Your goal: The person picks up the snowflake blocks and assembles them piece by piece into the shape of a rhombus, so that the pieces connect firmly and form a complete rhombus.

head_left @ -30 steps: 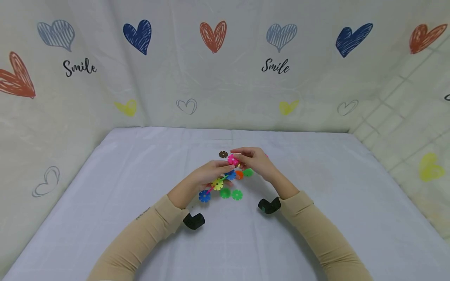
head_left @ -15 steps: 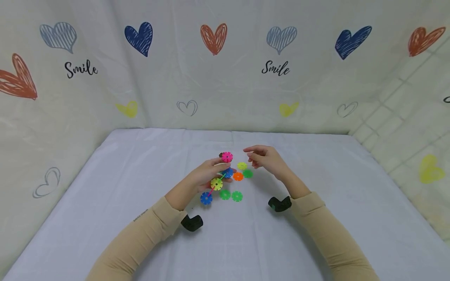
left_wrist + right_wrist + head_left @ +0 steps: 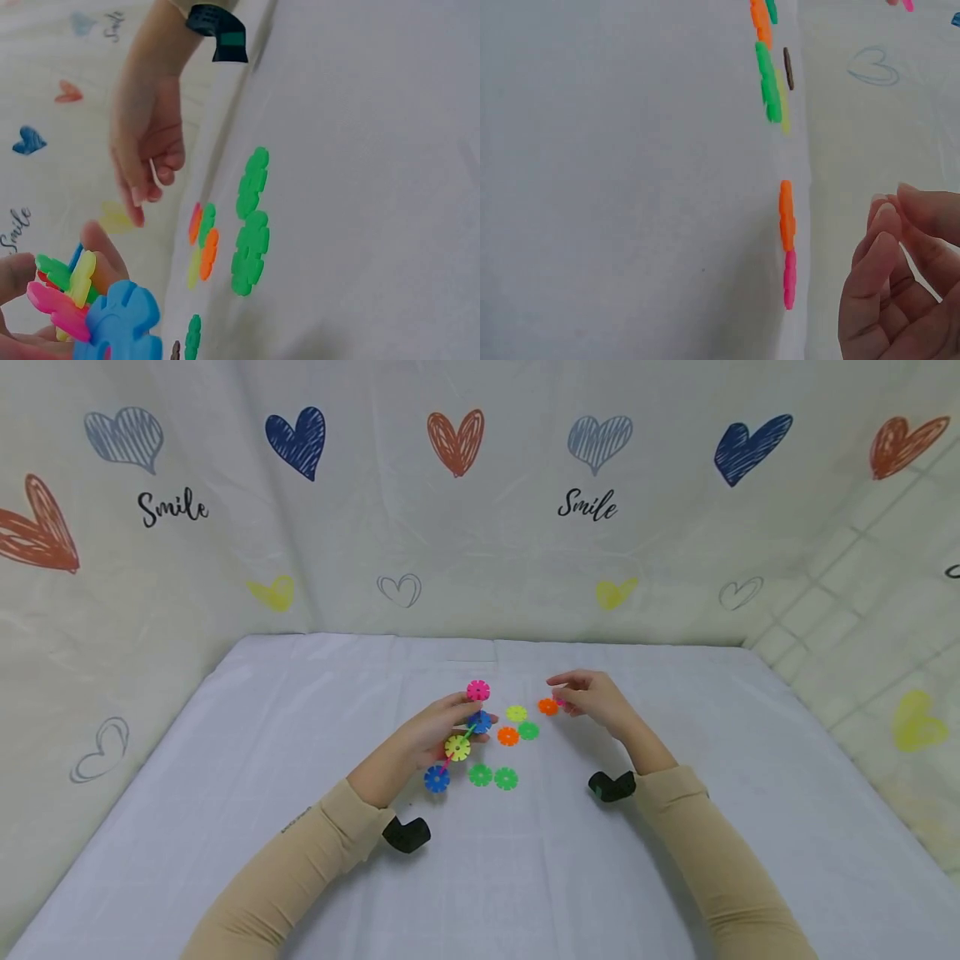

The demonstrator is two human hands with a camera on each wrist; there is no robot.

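My left hand (image 3: 423,735) holds a chain of interlocking snowflake discs (image 3: 457,747), with blue, pink, yellow and green pieces joined at their slots. A pink disc (image 3: 477,691) stands at its upper end, a blue disc (image 3: 437,779) at its lower end. To the right, my right hand (image 3: 597,700) hovers with loosely bent fingers; the right wrist view shows nothing between the fingertips (image 3: 885,217). Just below it on the table are an orange disc (image 3: 548,707) and a pink disc (image 3: 790,280), the latter partly behind the fingers in the head view.
Between the hands lie a yellow disc (image 3: 517,714), a green disc (image 3: 528,731) and another orange disc (image 3: 507,737). Two green discs (image 3: 493,777) sit nearer the front. A brown disc (image 3: 788,69) shows in the right wrist view. White cloth (image 3: 675,860) covers the table.
My right hand has left the pink disc at the chain's upper end and moved right, over the orange and pink discs. My left hand has shifted slightly left with the chain.
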